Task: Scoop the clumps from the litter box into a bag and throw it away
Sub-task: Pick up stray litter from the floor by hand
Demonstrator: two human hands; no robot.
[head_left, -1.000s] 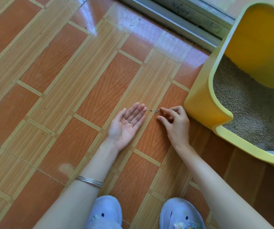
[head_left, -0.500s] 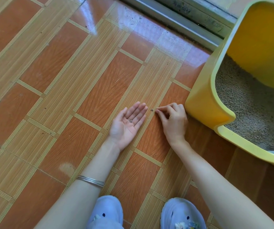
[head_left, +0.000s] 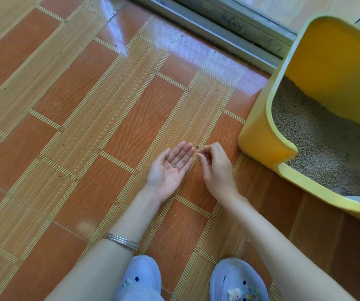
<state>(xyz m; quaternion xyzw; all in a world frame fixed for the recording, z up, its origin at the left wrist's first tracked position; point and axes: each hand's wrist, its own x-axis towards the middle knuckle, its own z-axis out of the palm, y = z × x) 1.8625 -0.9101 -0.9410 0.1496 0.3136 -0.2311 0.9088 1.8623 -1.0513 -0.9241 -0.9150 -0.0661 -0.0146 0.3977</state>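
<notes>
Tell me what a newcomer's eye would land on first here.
The bright yellow litter box at the right edge, filled with grey litter, stands out most. At centre, above the orange tiled floor, the left hand lies palm up with a few litter grains on it, while the right hand curls its fingers beside it, near specks on the floor.

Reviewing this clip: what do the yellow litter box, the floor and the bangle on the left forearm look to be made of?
Litter box: likely moulded plastic, smooth, semi-glossy, with rounded edges and one even colour. Floor: probably glazed tile or vinyl printed with wood grain; it mirrors window light. Bangle: apparently silver-toned metal, thin stacked bands with a bright sheen.
</notes>
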